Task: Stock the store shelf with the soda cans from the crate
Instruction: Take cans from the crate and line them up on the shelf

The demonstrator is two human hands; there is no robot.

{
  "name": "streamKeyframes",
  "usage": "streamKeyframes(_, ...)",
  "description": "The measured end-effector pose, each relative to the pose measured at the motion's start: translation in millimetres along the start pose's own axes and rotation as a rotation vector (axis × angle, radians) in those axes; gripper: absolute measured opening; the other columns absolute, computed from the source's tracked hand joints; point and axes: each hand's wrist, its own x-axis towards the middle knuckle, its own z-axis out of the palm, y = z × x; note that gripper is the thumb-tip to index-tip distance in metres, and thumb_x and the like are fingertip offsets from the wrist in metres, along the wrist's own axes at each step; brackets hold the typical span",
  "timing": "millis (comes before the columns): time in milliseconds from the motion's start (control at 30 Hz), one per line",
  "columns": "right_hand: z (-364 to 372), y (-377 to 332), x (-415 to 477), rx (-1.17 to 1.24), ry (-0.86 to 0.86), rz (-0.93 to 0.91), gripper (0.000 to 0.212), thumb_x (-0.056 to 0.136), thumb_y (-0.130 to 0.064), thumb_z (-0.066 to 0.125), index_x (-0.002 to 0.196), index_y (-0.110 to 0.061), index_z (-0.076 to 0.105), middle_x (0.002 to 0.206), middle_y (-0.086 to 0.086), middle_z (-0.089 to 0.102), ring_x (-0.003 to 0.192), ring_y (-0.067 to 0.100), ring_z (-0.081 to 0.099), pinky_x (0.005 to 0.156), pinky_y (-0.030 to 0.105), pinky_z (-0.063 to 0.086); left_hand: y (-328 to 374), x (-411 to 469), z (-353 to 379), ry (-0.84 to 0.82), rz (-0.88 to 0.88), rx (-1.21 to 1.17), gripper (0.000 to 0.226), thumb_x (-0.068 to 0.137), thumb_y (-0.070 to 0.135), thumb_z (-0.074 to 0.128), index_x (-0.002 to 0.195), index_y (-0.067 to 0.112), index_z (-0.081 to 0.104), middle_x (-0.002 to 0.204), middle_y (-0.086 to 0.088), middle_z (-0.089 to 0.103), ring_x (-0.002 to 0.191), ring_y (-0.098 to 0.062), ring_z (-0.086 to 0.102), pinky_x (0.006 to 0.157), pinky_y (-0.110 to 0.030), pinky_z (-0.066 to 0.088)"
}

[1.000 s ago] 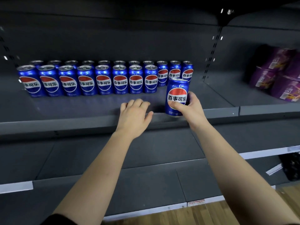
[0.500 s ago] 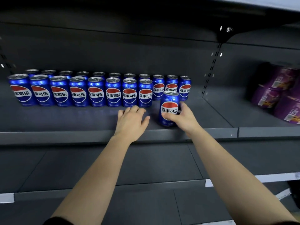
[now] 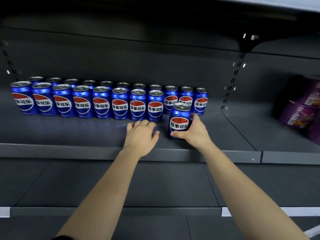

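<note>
Dark grey shelf (image 3: 69, 135) w/ a bare front strip is sitting nearest me. I'm resting my left hand (image 3: 141, 135) flat on it, fingers spread, holding nothing. My right hand (image 3: 194, 132) is wrapping the blue can (image 3: 179, 121), now down on the shelf vs up in the air 1 sec ago. Behind, the front row (image 3: 86, 103) is waiting for it, so it's nearly placed.

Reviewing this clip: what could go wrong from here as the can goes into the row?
The held can in the right hand sits close to the front row's last can; sliding it in could knock neighbours over. The left hand, resting on the shelf just before the row, might bump those cans too.
</note>
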Motion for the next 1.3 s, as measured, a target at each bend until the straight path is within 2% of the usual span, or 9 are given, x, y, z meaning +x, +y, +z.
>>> streamKeyframes(167,10,-3,17,-0.059,0.042,-0.013,0.077,0.066,-0.025,0.090,0.124,-0.013,0.041,0.115,-0.008,0.057,0.102,0.012,0.057,0.084,0.026,0.044,-3,9,-4,-0.003,0.013,0.033,0.046,0.092,0.049,0.045,0.132,0.028,0.049,0.124,0.006,0.054,0.120,-0.016,0.045,0.105,-0.037,0.022)
streamKeyframes(300,18,-2,35,-0.066,0.082,0.033,0.078,0.068,-0.027,0.089,0.128,-0.015,0.041,0.125,0.002,0.061,0.110,0.024,0.062,0.086,0.036,0.054,-6,8,2,0.016,-0.018,0.003,0.042,0.093,0.048,0.043,0.127,0.027,0.053,0.122,0.006,0.055,0.117,-0.016,0.046,0.102,-0.036,0.022)
streamKeyframes(400,22,-4,45,0.026,0.030,0.095,0.072,0.073,-0.020,0.085,0.128,-0.018,0.040,0.110,0.003,0.064,0.073,0.021,0.069,0.054,0.026,0.055,-7,8,4,0.023,-0.041,-0.033,0.040,0.094,0.045,0.043,0.128,0.025,0.053,0.124,0.005,0.055,0.119,-0.017,0.045,0.103,-0.037,0.023)
streamKeyframes(433,23,-4,47,0.050,0.015,0.113,0.068,0.074,-0.017,0.085,0.126,-0.019,0.040,0.108,0.003,0.065,0.063,0.019,0.068,0.051,0.025,0.054,-7,8,4,0.018,-0.047,-0.042,0.041,0.094,0.044,0.044,0.129,0.025,0.052,0.125,0.005,0.054,0.119,-0.017,0.044,0.104,-0.037,0.023)
streamKeyframes(533,26,-6,54,0.121,0.008,0.177,0.062,0.073,-0.015,0.085,0.118,-0.019,0.042,0.110,0.001,0.062,0.059,0.019,0.068,0.061,0.031,0.060,-8,7,4,0.020,-0.052,-0.051,0.041,0.094,0.043,0.044,0.129,0.025,0.052,0.126,0.004,0.054,0.120,-0.017,0.044,0.104,-0.037,0.023)
streamKeyframes(633,30,-6,58,0.218,0.038,0.218,0.065,0.072,-0.010,0.085,0.120,-0.016,0.041,0.108,0.001,0.059,0.062,0.018,0.068,0.060,0.030,0.059,-8,6,5,0.029,-0.054,-0.046,0.041,0.094,0.043,0.044,0.129,0.024,0.053,0.126,0.003,0.054,0.120,-0.018,0.044,0.104,-0.036,0.022)
streamKeyframes(767,40,3,60,0.307,0.116,0.209,0.062,0.071,-0.006,0.084,0.116,-0.013,0.041,0.092,-0.001,0.061,0.066,0.019,0.068,0.067,0.033,0.059,-7,6,5,0.027,-0.067,-0.054,0.041,0.093,0.043,0.045,0.128,0.024,0.053,0.126,0.003,0.055,0.120,-0.017,0.044,0.105,-0.036,0.021)
streamKeyframes(967,42,19,68,0.382,0.130,0.190,0.049,0.076,-0.002,0.073,0.113,-0.018,0.045,0.117,0.008,0.060,0.080,0.022,0.072,0.082,0.042,0.059,-9,6,7,0.029,-0.084,-0.062,0.041,0.093,0.045,0.045,0.128,0.025,0.053,0.126,0.005,0.054,0.121,-0.016,0.044,0.106,-0.035,0.020)
streamKeyframes(1300,48,18,72,0.183,0.178,0.133,0.040,0.084,-0.007,0.073,0.110,-0.014,0.043,0.108,0.006,0.060,0.071,0.018,0.070,0.055,0.023,0.054,-10,6,8,0.039,-0.102,-0.073,0.041,0.093,0.047,0.046,0.126,0.025,0.054,0.123,0.006,0.056,0.119,-0.016,0.046,0.105,-0.036,0.022)
